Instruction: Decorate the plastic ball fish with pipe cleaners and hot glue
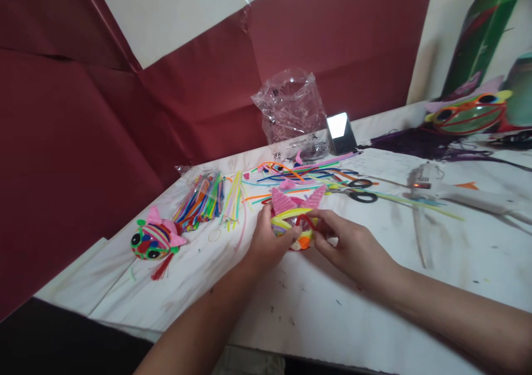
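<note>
White table [374, 319], maroon backdrop [62, 142], left hand [266, 243] and right hand [353, 250] both pinching pipe-cleaner figure [293, 220]

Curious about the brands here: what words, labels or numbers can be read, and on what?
Nothing is readable.
Dark print on the clear plastic bag: too blurred.
Red label on the glue gun: too small.
On the pipe-cleaner figure held by left hand and right hand: no writing.

Head camera — close, angled down at table [374, 314]
</note>
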A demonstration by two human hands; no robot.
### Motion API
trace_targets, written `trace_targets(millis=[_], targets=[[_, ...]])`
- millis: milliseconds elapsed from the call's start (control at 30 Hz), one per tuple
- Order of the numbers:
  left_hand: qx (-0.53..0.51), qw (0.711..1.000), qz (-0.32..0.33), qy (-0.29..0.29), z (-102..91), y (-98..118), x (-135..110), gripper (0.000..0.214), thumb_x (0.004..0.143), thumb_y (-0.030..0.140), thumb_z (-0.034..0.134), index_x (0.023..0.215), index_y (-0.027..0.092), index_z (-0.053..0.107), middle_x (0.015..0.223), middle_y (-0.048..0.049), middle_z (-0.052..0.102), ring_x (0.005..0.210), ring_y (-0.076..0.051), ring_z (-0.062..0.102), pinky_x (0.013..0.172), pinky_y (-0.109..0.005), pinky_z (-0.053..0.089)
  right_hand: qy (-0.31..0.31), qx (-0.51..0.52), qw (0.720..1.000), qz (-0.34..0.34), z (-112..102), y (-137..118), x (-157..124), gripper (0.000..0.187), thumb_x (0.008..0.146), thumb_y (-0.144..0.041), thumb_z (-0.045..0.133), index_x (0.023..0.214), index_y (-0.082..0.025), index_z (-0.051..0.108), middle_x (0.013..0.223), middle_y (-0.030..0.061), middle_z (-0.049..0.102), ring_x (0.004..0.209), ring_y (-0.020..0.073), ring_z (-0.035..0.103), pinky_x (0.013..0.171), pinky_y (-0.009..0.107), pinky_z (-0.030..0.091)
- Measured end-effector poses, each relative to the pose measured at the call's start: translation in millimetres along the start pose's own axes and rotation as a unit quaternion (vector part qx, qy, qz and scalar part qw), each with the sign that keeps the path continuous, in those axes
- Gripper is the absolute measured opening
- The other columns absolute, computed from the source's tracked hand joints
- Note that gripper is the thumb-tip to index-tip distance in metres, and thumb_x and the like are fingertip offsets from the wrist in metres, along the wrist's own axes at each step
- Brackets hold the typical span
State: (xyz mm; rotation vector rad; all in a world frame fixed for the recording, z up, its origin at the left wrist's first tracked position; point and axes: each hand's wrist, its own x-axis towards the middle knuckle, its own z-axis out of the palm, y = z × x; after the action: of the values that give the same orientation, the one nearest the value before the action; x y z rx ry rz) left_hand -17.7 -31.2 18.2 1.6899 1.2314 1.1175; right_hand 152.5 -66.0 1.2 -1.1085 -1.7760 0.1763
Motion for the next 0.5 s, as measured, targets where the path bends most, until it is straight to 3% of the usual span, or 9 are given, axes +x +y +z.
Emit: trace_targets(millis=[100, 267, 500], targets=[[-0.008, 1.0, 0.011, -0.005, 0.0, -1.7, 0.8, 0.059, 0.066, 0.027, 0.075, 0.119, 0.019, 0.051, 0.103, -0.0072, 0.066, 0.1, -0.025, 0.062, 0.089, -0.037, 0.049, 0.006, 0.003, 1.0, -0.02, 0.8, 2.2, -1.0, 0.033, 0.084, -0.021, 0.047, 0.11, -0.016, 0.067, 0.086, 0.0079, 0.075, 0.069, 0.0187, 0.069, 0.06, 0.03, 0.056], [-0.014, 1.0, 0.015, -0.005, -0.1, -4.9, 0.9, 0.058, 0.067, 0.027, 0.075, 0.12, 0.02, 0.052, 0.103, -0.0074, 0.067, 0.1, -0.024, 0.063, 0.088, -0.035, 0.049, 0.0, 0.003, 0.999, -0.042, 0.9, 4.4, -1.9, 0.034, 0.087, -0.022, 0.046, 0.107, -0.012, 0.071, 0.095, 0.0135, 0.075, 0.077, 0.022, 0.072, 0.063, 0.033, 0.058], [-0.028, 0.999, 0.021, -0.015, -1.1, -6.6, 1.8, 0.058, 0.067, 0.027, 0.075, 0.12, 0.02, 0.052, 0.105, -0.0076, 0.067, 0.099, -0.024, 0.063, 0.088, -0.035, 0.049, -0.024, 0.042, 0.998, 0.035, -2.0, -0.1, 0.9, 0.034, 0.081, -0.022, 0.05, 0.106, -0.017, 0.073, 0.094, 0.0086, 0.077, 0.074, 0.0206, 0.072, 0.063, 0.031, 0.058]])
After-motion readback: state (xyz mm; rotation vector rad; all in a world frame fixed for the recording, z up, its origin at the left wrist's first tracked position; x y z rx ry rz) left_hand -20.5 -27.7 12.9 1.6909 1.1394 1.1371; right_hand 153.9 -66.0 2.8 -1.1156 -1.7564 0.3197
